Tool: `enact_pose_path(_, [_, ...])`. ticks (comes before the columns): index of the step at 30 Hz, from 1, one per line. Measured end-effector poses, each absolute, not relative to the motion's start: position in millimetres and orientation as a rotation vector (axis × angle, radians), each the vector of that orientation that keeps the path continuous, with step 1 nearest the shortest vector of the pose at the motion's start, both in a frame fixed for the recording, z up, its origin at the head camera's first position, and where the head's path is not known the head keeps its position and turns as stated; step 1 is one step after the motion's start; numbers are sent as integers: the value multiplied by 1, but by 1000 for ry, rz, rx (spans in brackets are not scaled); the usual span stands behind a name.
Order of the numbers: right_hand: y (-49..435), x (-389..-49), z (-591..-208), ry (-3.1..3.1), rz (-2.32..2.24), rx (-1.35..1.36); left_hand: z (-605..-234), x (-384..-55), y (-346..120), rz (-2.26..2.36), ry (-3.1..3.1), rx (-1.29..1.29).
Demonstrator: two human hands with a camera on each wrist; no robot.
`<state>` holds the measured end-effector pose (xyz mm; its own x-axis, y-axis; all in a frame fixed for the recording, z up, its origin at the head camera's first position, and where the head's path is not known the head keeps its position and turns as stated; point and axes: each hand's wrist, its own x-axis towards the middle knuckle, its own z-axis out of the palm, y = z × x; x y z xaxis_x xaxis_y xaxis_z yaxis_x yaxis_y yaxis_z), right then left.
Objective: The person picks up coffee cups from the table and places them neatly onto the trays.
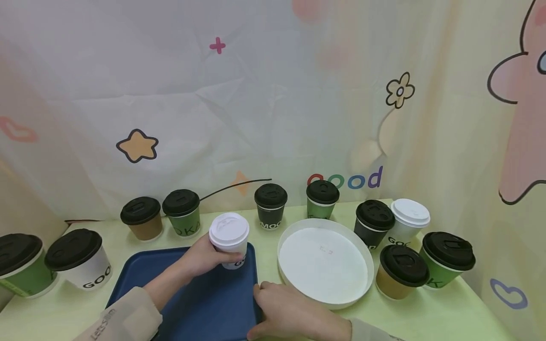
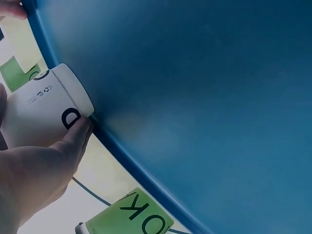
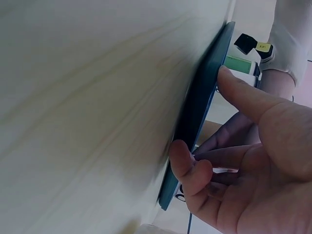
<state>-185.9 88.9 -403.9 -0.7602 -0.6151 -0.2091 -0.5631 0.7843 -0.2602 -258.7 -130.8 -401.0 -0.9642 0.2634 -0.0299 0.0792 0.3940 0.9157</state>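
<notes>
The left hand (image 1: 208, 258) is curling around a white lidded cup (image 1: 231, 232), holding it upright at the far right corner of a blue tray (image 1: 209, 308), while the right hand (image 1: 294, 310) is gripping the tray's right edge with bent fingers, near a round white dish (image 1: 328, 270)

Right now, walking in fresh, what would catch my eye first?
Probably the dark blue tray near the front of the pale table: the left hand grips a white-lidded cup at its far right corner, while the right hand touches its right edge. Then the round white dish right of the tray, with mostly black-lidded cups standing around both.
</notes>
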Motion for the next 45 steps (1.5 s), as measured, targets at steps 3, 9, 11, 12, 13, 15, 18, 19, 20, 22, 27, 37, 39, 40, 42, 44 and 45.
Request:
enact_pose_path(3, [89,-186,-404,2702,-258,-927,-399,-259,-130,1609,2474,310])
enact_pose_path(9, [88,-186,-404,2715,-251,-934,-399,-260,-131,1600,2472,300])
enact_pose_path(11, [88,-186,-404,2717,-251,-934,-400,-260,-131,1600,2473,297])
enact_pose_path(12, [88,-186,-404,2723,-248,-940,-400,-260,-131,1601,2473,297])
enact_pose_path(13, [88,-186,-404,2724,-246,-940,-400,-260,-132,1603,2474,297])
enact_pose_path(15, [87,-186,-403,2727,-240,-937,-400,-260,-132,1612,2468,305])
enact_pose_path(18, [87,-185,-403,2741,-222,-943,-400,-260,-132,1624,2462,319])
enact_pose_path(19, [87,-185,-402,2747,-216,-946,-401,-260,-132,1627,2462,320])
enact_pose_path(20, [87,-185,-402,2753,-210,-950,-401,-259,-133,1629,2459,323])
enact_pose_path(22, [87,-185,-402,2759,-202,-959,-401,-258,-134,1636,2447,324])
enact_pose_path(27, [87,-186,-402,2754,-206,-959,-400,-250,-139,1579,2461,251])
enact_pose_path(37, [89,-189,-405,2701,-248,-910,-399,-231,-156,1417,2523,-1])
enact_pose_path(39, [89,-189,-405,2699,-252,-914,-399,-228,-161,1442,2523,-38])
enact_pose_path(40, [89,-189,-405,2698,-255,-919,-398,-226,-164,1453,2524,-57])
enact_pose_path(42, [88,-189,-405,2686,-268,-902,-397,-222,-170,1468,2528,-96])
enact_pose_path(44, [87,-188,-403,2682,-288,-870,-395,-218,-176,1471,2543,-116])
enact_pose_path(45, [86,-188,-402,2680,-292,-857,-393,-217,-180,1471,2552,-121])
